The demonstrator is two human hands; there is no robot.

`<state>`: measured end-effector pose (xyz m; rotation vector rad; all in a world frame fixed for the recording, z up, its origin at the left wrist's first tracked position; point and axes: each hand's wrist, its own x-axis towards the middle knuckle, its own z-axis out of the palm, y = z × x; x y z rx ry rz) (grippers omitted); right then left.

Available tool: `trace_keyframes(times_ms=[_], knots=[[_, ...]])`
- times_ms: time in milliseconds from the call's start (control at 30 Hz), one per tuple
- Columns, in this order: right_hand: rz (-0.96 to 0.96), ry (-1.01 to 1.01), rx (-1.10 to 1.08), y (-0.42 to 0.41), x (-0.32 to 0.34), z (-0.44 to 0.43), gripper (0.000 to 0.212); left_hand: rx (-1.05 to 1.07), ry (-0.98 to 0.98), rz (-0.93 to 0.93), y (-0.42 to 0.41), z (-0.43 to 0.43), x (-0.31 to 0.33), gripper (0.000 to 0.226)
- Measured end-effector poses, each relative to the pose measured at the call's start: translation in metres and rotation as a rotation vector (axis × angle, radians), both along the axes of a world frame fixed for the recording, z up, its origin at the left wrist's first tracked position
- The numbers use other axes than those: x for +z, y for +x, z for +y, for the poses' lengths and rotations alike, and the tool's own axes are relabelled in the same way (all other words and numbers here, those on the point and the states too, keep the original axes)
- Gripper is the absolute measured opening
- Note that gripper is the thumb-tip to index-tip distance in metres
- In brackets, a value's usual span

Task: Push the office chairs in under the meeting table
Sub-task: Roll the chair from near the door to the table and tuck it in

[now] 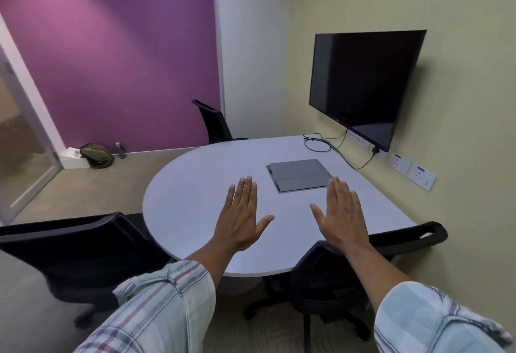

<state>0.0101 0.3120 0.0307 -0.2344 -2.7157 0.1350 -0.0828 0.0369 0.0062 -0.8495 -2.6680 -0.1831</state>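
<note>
A pale grey meeting table [195, 193] with a rounded near end runs up to the right wall. My left hand [241, 216] and my right hand [342, 214] are stretched out flat above it, palms down, fingers apart, holding nothing. A black office chair [72, 243] stands at the table's left near side, its back towards me. Another black chair [329, 277] sits below my right forearm, its seat partly under the table edge, one armrest [424, 234] showing at the right. A third black chair [215, 123] stands at the far side by the purple wall.
A closed grey laptop [298, 175] lies on the table beyond my hands. A black cable [321, 144] runs to wall sockets [413, 172] under a wall-mounted screen [363, 82]. A green bag [96, 156] and a bottle [120, 150] lie on the floor by the purple wall. A glass door [19, 135] is at the left.
</note>
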Motion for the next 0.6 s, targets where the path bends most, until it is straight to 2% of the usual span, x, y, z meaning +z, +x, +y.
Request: trace_keyframes(times_ms=[467,600], knots=[[-0.007,-0.036,0.228,-0.075,0.008,-0.2,0.09,0.229,-0.015,0.032,-0.023,-0.22,0.015,0.099],[-0.011,-0.071,0.3,-0.092,0.006,-0.264,0.096,0.322,-0.043,0.028,-0.017,-0.288,0.011,0.1]])
